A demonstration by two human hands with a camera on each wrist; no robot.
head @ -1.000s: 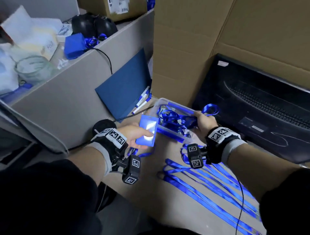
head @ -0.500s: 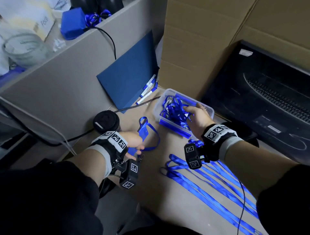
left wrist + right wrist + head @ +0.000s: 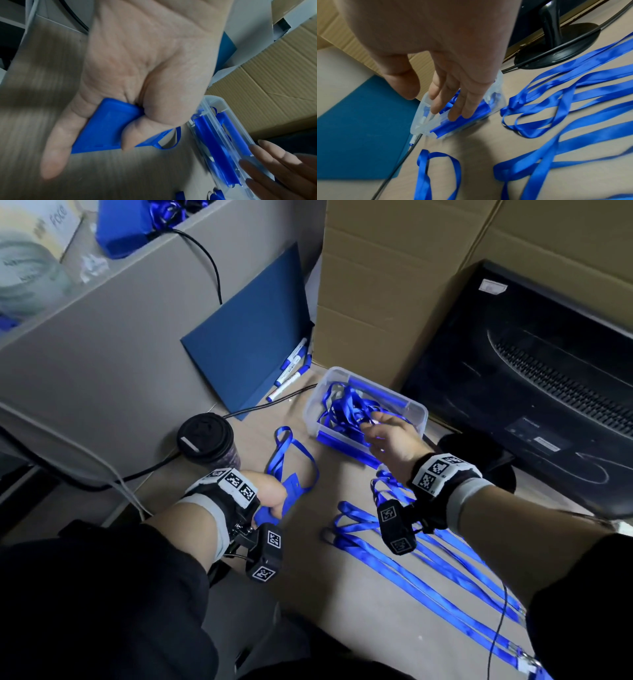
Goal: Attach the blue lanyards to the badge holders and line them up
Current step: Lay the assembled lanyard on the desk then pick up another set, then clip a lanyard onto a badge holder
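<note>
My left hand [image 3: 270,496] grips a blue badge holder [image 3: 109,125] low over the desk; its lanyard [image 3: 291,450] loops away across the wood towards the bin. A clear plastic bin [image 3: 416,409] at the back of the desk holds a tangle of blue lanyards [image 3: 346,409] and blue badge holders [image 3: 221,148]. Over that bin hovers my right hand [image 3: 383,433], fingers [image 3: 462,106] straight and relaxed, holding nothing. Several blue lanyards [image 3: 428,573] lie side by side on the desk at the right.
A black-lidded coffee cup [image 3: 205,440] stands just beyond my left wrist. A dark blue folder [image 3: 253,337] and markers [image 3: 287,371] lean against the grey partition. Cardboard boxes [image 3: 394,285] and a black monitor [image 3: 534,378] with its round base [image 3: 556,44] close off the back.
My left hand has drawn the badge holder back towards me and down, its lanyard trailing out on the desk. My right hand has stayed over the bin, fingers now stretched out.
</note>
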